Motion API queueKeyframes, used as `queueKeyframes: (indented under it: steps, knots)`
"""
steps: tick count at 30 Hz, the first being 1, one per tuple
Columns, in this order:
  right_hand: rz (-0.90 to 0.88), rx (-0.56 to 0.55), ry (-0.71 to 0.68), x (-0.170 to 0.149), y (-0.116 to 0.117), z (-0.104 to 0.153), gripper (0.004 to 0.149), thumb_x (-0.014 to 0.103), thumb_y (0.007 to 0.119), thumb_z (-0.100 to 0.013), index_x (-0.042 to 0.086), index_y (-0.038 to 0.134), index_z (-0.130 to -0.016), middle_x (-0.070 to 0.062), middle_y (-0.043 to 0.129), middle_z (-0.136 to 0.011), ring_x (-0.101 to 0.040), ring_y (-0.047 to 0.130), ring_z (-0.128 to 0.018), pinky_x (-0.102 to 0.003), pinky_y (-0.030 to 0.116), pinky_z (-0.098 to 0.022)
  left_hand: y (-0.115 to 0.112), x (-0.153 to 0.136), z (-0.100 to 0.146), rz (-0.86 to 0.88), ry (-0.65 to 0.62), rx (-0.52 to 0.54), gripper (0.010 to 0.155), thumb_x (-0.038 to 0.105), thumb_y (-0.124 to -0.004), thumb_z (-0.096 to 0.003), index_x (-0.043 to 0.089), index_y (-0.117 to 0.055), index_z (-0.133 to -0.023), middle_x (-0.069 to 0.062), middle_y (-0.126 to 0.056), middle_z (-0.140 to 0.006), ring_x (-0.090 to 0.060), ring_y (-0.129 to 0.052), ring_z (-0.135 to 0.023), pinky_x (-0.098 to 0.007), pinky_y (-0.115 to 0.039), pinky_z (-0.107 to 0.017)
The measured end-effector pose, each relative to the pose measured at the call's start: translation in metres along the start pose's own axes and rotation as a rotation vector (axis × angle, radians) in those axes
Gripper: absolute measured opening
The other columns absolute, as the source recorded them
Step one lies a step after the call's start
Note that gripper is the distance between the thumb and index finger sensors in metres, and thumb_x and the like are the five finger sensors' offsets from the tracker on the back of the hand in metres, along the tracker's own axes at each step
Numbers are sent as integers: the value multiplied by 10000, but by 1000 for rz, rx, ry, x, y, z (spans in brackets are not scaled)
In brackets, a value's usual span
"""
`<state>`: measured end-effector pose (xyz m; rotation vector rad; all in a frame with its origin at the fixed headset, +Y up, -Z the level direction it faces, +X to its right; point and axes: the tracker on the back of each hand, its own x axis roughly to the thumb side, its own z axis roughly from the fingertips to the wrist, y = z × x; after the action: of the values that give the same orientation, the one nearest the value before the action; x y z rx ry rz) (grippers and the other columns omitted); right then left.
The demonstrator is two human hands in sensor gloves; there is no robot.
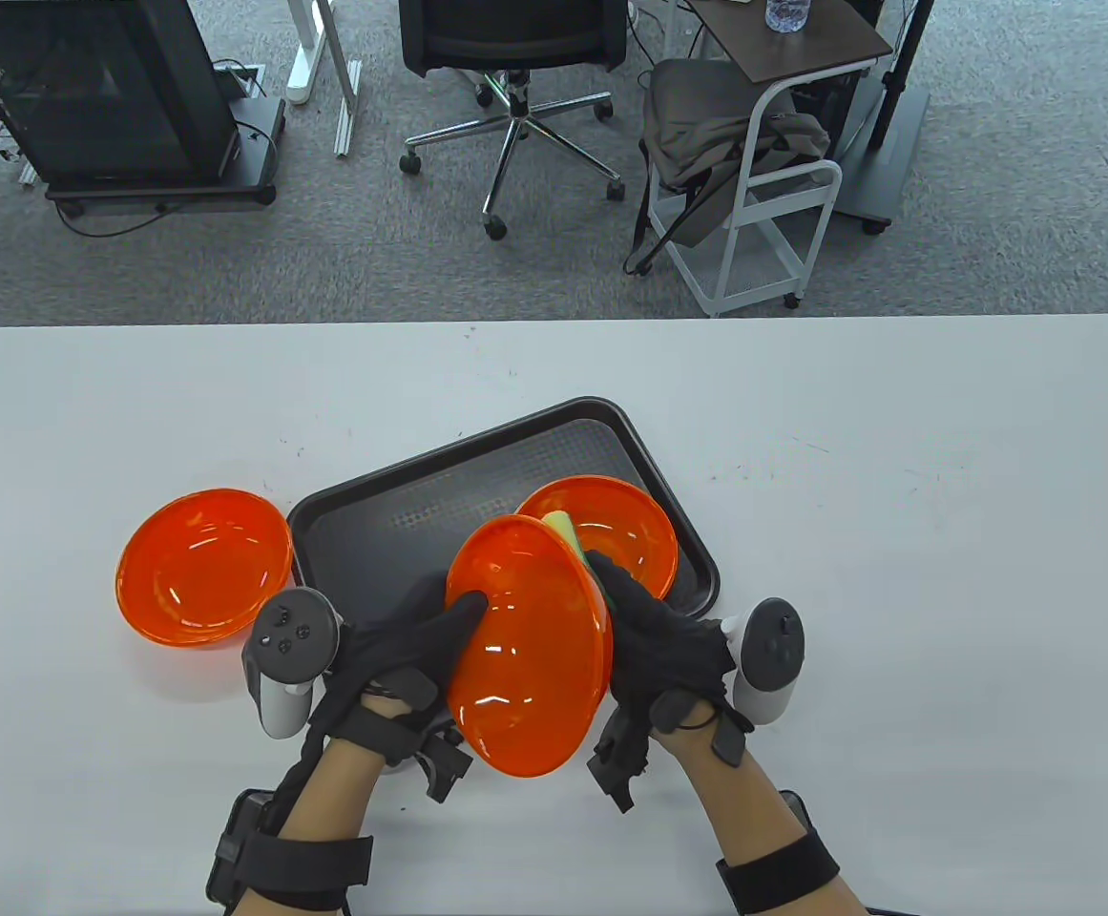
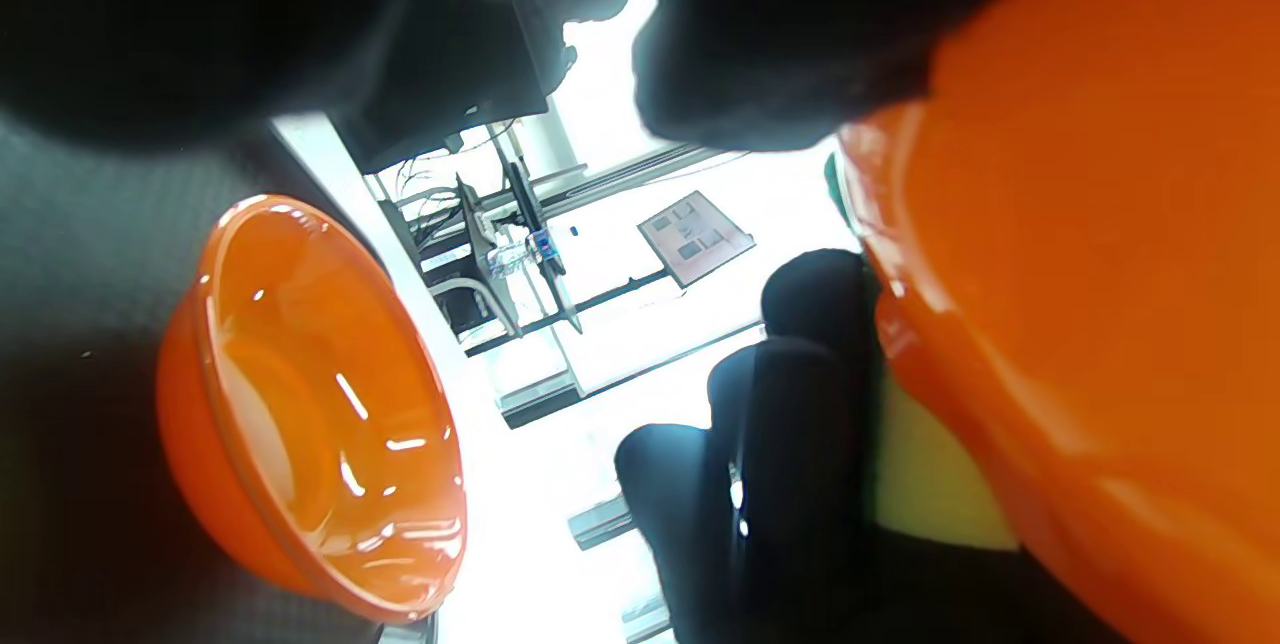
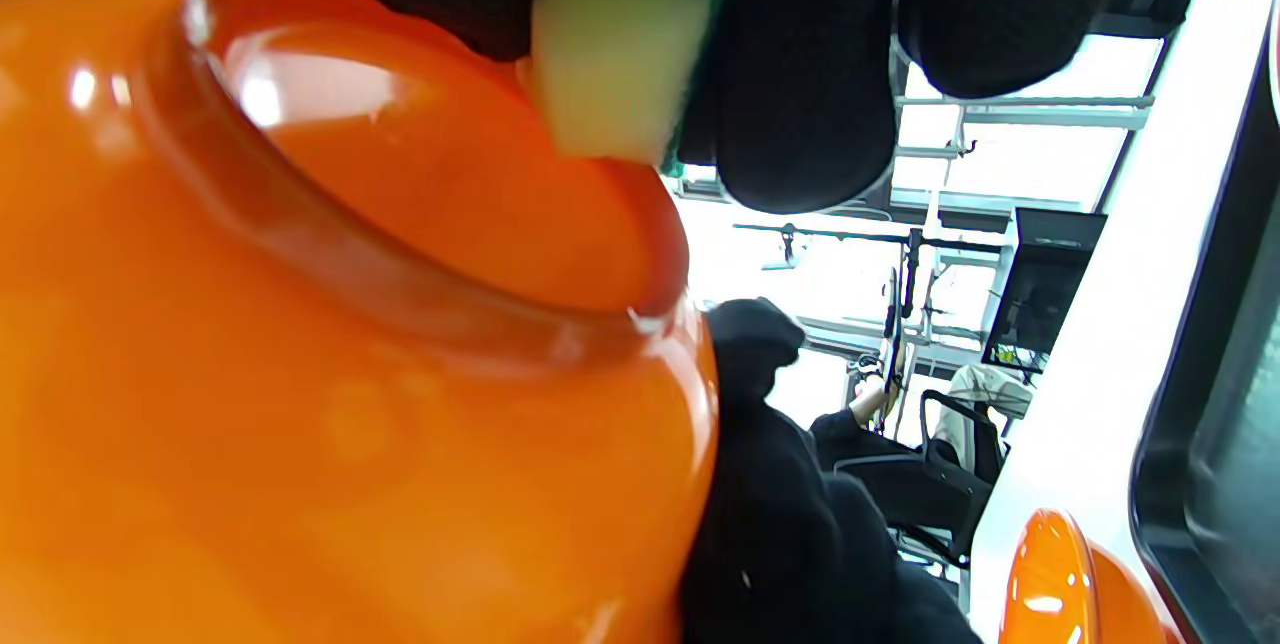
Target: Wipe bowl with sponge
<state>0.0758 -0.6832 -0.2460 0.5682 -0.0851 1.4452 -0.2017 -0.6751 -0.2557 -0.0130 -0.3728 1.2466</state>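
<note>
Table view: left hand (image 1: 410,649) gripping tilted bowl (image 1: 525,649) by its rim, thumb inside, lifted above tray (image 1: 372,534). Right hand (image 1: 654,649) pinching sponge (image 1: 568,534), pressed to bowl's outer base. Two more bowls: one on tray (image 1: 630,534), one beside it (image 1: 200,568).

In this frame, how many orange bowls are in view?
3 translucent orange plastic bowls: one on the white table left of the dark tray, at; one on the tray; one held tilted in both hands.
</note>
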Motion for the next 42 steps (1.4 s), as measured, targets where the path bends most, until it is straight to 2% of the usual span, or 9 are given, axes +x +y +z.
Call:
queueKeyframes:
  steps: [4,13,23,33,38,42]
  knots:
    - [9,70,30,-5,8,0,509,304,712,-567,45,540,-970,-244,822,-894,-382,944,-670,-623,721,-523,0,1,0,42,-14,6,521,527,-780,-526,106,-797,-832,71,-979,-288,-36,-905,78,-302,-924,-72]
    - [54,201,52,-6,28,0,514,310,731,-561,1,565,-937,-260,855,-845,-370,976,-624,-611,739,-511,21,-2,6,61,46,156,522,527,-777,-527,104,-796,-833,72,-979,-288,-34,-905,80,-301,-923,-71]
    - [53,169,8,2,23,-2,507,313,746,-558,9,589,-932,-273,867,-825,-374,980,-607,-609,743,-506,37,-14,8,66,110,229,524,527,-777,-527,101,-795,-831,70,-979,-288,-34,-906,80,-301,-923,-70]
    - [11,89,-99,10,10,-3,494,315,755,-554,57,602,-947,-251,861,-855,-365,972,-639,-614,736,-517,36,-17,7,89,148,184,522,523,-777,-529,96,-796,-829,71,-980,-285,-32,-905,84,-300,-923,-65]
    - [38,20,-100,9,7,-1,492,314,752,-556,69,599,-954,-242,855,-869,-363,968,-652,-611,736,-518,23,-15,3,97,132,90,519,520,-774,-531,95,-792,-829,70,-979,-286,-31,-906,84,-299,-924,-64]
    - [97,27,-81,7,8,0,493,311,747,-557,65,591,-954,-241,849,-873,-364,968,-653,-610,738,-516,13,-9,2,105,102,60,518,516,-771,-533,96,-787,-834,72,-978,-290,-31,-907,82,-299,-924,-66]
